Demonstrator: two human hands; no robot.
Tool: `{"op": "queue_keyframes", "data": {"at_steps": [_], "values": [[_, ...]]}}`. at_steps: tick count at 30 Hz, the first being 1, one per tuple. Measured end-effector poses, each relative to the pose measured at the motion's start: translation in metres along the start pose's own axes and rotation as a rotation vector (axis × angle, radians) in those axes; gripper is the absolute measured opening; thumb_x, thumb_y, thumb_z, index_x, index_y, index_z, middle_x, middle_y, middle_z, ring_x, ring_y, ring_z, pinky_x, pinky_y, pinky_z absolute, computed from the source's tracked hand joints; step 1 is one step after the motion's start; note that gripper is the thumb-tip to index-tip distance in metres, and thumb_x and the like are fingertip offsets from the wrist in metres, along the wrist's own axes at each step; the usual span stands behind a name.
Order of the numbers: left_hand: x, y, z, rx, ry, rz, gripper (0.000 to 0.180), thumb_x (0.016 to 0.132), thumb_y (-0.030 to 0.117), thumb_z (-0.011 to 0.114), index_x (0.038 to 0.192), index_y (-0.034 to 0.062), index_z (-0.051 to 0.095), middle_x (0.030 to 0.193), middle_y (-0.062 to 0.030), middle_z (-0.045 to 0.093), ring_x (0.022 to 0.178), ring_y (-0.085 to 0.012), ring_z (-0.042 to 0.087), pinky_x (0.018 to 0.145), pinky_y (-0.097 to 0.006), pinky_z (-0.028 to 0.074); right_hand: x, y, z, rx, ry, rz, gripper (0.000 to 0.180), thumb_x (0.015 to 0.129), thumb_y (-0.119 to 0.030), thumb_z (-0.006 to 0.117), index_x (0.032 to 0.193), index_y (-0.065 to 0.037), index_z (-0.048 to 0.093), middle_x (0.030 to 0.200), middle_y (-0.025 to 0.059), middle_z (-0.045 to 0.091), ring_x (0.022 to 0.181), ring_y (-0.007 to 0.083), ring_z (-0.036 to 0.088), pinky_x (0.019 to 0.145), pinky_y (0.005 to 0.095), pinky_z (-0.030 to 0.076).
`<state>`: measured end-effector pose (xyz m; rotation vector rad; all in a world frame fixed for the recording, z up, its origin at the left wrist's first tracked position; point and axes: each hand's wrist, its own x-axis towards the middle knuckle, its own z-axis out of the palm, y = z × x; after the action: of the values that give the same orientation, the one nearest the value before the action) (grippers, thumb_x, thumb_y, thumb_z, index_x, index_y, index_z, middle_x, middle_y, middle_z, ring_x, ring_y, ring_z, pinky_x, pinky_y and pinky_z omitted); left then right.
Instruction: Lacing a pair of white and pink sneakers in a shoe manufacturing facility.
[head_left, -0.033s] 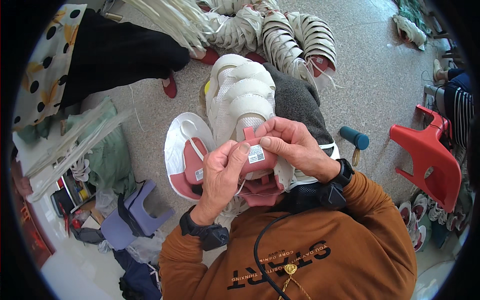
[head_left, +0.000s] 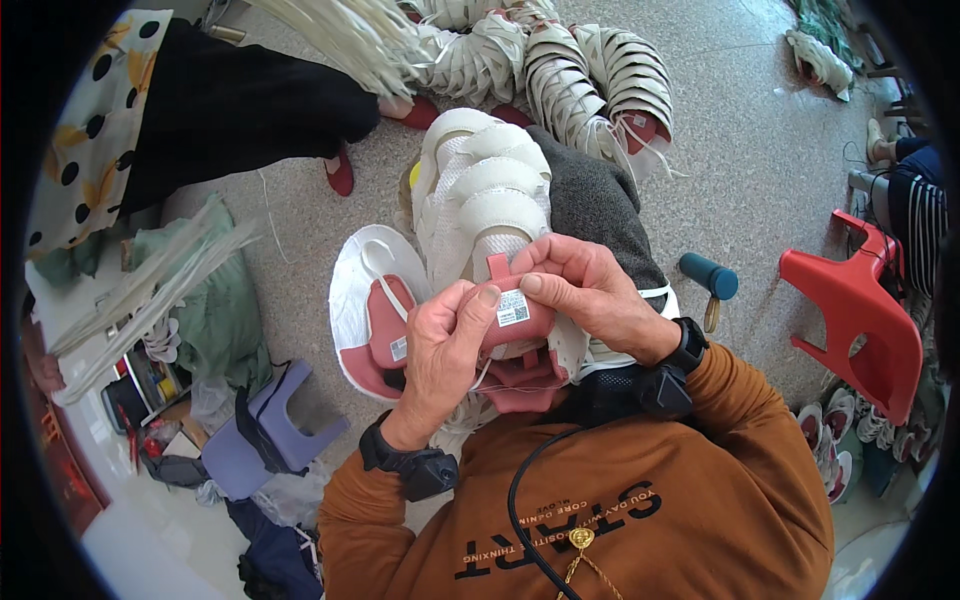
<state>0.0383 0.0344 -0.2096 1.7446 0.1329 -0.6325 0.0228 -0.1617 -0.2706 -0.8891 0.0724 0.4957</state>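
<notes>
White shoe uppers (head_left: 482, 172) with pink linings lie stacked across my lap. Between my two hands is the pink padded shoe tongue (head_left: 540, 322), which carries a white label and a small pull loop at its edge. My left hand (head_left: 440, 345) grips its left side, thumb on the front beside the label. At the upper right edge my right hand (head_left: 590, 292) pinches the tongue between thumb and curled fingers. Another white and pink upper (head_left: 350, 290), with a loose white lace, rests just left of my left hand.
Rows of nested white uppers (head_left: 560, 75) lie on the floor ahead. A teal cylinder (head_left: 706, 274) and a red stool (head_left: 868, 310) are at right, a purple stool (head_left: 290, 425) at left. A co-worker's hand (head_left: 45, 374) holds long white laces (head_left: 165, 300).
The bundle of white laces in the co-worker's hand at the left has shifted slightly. My hands and the tongue stay in place.
</notes>
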Motion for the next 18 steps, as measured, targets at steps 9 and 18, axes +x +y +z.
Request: {"op": "queue_keyframes", "data": {"at_steps": [9, 18], "values": [[0.001, -0.008, -0.003, 0.055, 0.003, 0.038, 0.038, 0.104, 0.03, 0.061, 0.082, -0.0011, 0.062, 0.068, 0.0033, 0.054, 0.067, -0.0039, 0.044, 0.056, -0.026, 0.039, -0.003, -0.012, 0.006, 0.007, -0.029, 0.074, 0.03, 0.098, -0.012, 0.069, 0.122, 0.0, 0.056, 0.118, 0.0086, 0.068, 0.107, 0.0116, 0.062, 0.093, 0.0279, 0.052], [-0.001, -0.001, -0.001, 0.085, -0.022, -0.008, 0.032, 0.106, 0.027, 0.057, 0.094, -0.0014, 0.065, 0.079, -0.0003, 0.062, 0.073, -0.005, 0.055, 0.063, -0.023, 0.046, -0.002, -0.01, -0.003, 0.14, -0.064, 0.115, 0.036, 0.094, -0.012, 0.074, 0.124, -0.002, 0.057, 0.12, 0.006, 0.069, 0.108, 0.0094, 0.064, 0.095, 0.0251, 0.052]]}}
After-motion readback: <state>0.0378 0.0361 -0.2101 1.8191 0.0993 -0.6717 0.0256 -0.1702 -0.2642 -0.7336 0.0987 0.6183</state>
